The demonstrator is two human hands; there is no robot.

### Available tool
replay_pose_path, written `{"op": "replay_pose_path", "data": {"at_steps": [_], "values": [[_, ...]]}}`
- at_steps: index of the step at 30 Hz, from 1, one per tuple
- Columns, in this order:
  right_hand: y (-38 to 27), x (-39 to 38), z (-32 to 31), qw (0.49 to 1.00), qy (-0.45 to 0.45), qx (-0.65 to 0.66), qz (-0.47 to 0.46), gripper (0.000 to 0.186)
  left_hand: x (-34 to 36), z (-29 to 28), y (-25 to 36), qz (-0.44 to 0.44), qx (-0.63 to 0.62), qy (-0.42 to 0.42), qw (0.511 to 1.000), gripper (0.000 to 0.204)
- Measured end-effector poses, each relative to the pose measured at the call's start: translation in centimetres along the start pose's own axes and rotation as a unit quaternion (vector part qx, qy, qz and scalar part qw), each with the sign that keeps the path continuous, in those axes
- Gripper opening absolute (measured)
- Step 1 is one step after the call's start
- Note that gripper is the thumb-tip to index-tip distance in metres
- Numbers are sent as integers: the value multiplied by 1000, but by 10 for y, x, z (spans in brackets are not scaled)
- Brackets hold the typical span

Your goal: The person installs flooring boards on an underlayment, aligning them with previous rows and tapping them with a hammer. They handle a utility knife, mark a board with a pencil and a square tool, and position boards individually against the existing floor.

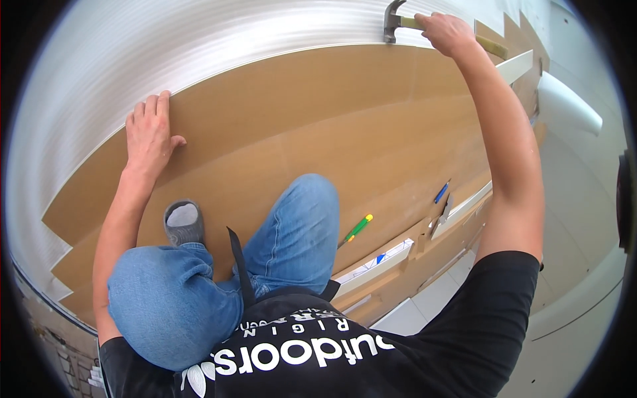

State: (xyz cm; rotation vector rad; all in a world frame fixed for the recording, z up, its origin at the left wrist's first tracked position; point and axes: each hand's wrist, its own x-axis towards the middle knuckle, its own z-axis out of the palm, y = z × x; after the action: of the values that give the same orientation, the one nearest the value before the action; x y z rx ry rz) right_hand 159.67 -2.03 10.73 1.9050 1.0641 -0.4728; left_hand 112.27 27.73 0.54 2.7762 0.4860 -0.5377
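My right hand (448, 33) is closed around the handle of a claw hammer (391, 25), at the far right. The hammer's dark metal head hangs at the far edge of a large brown board (298, 99); whether it touches the board I cannot tell. My left hand (151, 127) lies flat on the same board at its far left edge, fingers stretched toward the rim and thumb apart. It holds nothing. The board has a thin pale edge strip, and other brown panels lie under it.
Near my bent knee lie a green-and-yellow screwdriver (359, 228), a blue pen (442, 191) and a dark flat metal piece (440, 219). White ribbed sheeting (219, 40) runs along the far side. A white roll (569, 105) rests on the pale tiled floor at right.
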Motion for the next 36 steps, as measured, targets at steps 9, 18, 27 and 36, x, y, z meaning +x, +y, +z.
{"op": "replay_pose_path", "data": {"at_steps": [9, 18, 27, 36], "values": [[8, 0, 8, 999, -37, -9, -21, 26, -2, 1, 1, -3, 15, 9, 1000, 99], [23, 9, 23, 999, 40, -8, -21, 25, -3, -5, 4, -6, 21, -9, 1000, 99], [34, 2, 25, 999, 47, 8, 3, 26, -4, -4, 3, 2, 17, -5, 1000, 99], [39, 9, 27, 999, 34, -8, 10, 32, -4, 0, -1, 7, 15, -1, 1000, 101]]}}
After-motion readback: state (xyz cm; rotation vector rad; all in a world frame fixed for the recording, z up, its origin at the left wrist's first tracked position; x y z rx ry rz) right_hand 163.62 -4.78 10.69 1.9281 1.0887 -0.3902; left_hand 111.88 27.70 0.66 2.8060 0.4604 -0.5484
